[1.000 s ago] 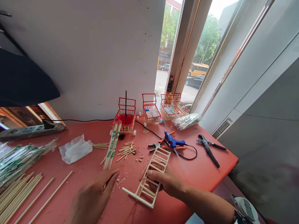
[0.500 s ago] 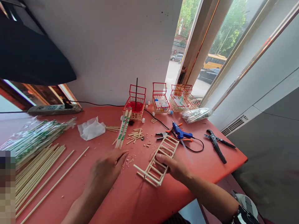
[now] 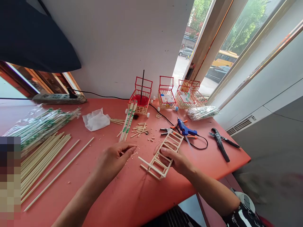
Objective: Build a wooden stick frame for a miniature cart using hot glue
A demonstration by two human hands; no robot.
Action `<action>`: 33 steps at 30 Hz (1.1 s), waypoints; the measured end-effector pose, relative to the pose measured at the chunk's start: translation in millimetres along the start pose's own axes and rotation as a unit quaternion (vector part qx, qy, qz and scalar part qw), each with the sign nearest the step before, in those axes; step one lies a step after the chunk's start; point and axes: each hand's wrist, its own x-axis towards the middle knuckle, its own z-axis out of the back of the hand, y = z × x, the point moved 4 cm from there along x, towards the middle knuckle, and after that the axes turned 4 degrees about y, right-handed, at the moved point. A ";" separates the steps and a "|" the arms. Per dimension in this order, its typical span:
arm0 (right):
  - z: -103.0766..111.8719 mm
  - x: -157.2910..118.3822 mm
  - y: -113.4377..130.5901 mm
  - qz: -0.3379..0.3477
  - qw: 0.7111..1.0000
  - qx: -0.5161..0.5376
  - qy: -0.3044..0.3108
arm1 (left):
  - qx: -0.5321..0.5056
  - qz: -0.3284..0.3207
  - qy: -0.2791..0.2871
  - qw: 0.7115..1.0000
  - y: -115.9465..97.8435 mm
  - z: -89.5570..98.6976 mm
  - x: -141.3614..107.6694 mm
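Observation:
My right hand (image 3: 174, 157) grips a small ladder-like frame of glued wooden sticks (image 3: 169, 142) above the table, thumb on top and fingers underneath. Two longer sticks jut out from the near end of this frame toward the left. My left hand (image 3: 119, 156) hovers apart from it, thumb and forefinger pinched together over pale wood crumbs (image 3: 134, 154). Whatever sits between those fingertips is too small to make out. Short cut sticks (image 3: 140, 128) lie in a loose pile just beyond, beside wrapped chopsticks (image 3: 129, 121) leaning against a red-trimmed stick cart (image 3: 139, 101).
A blue glue gun (image 3: 186, 127) lies beyond the frame, partly over orange-handled pliers (image 3: 165, 130). Black pliers (image 3: 220, 143) rest at right. Long bare sticks (image 3: 47, 167) and packaged chopsticks (image 3: 47, 126) cover the left. More carts (image 3: 167, 99) stand by the wall, near a power strip (image 3: 59, 98).
The camera view has tilted, so the scene sits higher and slightly right. A gap now shows between my left thumb and fingers behind the pinch. My right hand keeps its hold.

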 end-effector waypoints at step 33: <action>1.7 2.9 -0.4 0.007 1.000 0.021 -0.018 | -0.367 0.011 0.260 0.893 -18.8 -39.6 -9.3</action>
